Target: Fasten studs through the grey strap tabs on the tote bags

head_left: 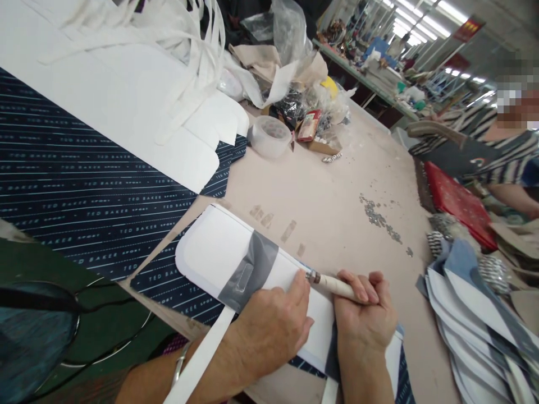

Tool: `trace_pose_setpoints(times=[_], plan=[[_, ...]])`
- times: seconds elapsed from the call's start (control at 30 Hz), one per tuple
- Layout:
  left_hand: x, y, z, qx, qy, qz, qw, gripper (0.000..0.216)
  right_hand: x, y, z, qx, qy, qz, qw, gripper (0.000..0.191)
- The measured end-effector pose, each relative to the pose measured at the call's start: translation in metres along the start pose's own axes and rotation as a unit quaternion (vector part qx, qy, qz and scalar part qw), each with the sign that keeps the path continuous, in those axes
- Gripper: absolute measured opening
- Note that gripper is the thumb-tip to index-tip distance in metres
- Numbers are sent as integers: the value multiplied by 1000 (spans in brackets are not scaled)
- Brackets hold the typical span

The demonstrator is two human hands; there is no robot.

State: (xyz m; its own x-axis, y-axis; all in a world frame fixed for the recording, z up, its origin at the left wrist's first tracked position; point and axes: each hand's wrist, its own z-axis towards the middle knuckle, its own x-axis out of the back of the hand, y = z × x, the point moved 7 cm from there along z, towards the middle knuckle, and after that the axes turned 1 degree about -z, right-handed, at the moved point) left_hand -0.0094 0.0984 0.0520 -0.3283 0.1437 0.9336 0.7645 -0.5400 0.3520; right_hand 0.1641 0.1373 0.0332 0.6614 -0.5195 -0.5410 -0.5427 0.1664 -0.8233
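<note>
A long white panel [229, 233] with a rounded end lies over dark blue printed fabric [158, 280]. A grey band [252, 269] crosses the panel, and a white strap [204, 350] runs from it toward me. My left hand [273, 320] rests on the panel, fingers extended, index fingertip at the far edge. In my right hand [366, 314] is a tool with a pale round handle [337, 286] and a metal collar, pointing left along that edge. Its working tip is hidden by my left fingertip, so I cannot tell its exact kind.
White sheets [147, 106] and white strips [197, 56] cover the left. A tape roll [269, 136] stands near plastic scraps. Small metal pieces [381, 220] lie scattered on the table. Stacked white-and-grey parts [467, 320] and a red case [458, 202] are right, beside another person [484, 146].
</note>
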Motion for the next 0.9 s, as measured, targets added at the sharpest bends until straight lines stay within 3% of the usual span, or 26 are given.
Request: trace_pose_setpoints(times=[0.2, 0.37, 0.57, 0.7, 0.9], plan=[[-2, -1, 0, 0, -7, -24, 1000, 56, -16, -5, -15, 48, -1, 0, 999, 12], [0, -1, 1, -6, -6, -26, 1000, 54, -51, -16, -28, 138, -96, -81, 982, 17], [1, -2, -1, -8, -3, -15, 1000, 54, -43, -16, -13, 87, -80, -65, 991, 15], [0, -2, -1, -3, -4, -22, 1000, 53, -45, -20, -17, 125, -97, -79, 984, 15], [-2, -1, -1, -7, -3, -22, 1000, 51, -69, -19, -30, 156, -146, -114, 970, 18]])
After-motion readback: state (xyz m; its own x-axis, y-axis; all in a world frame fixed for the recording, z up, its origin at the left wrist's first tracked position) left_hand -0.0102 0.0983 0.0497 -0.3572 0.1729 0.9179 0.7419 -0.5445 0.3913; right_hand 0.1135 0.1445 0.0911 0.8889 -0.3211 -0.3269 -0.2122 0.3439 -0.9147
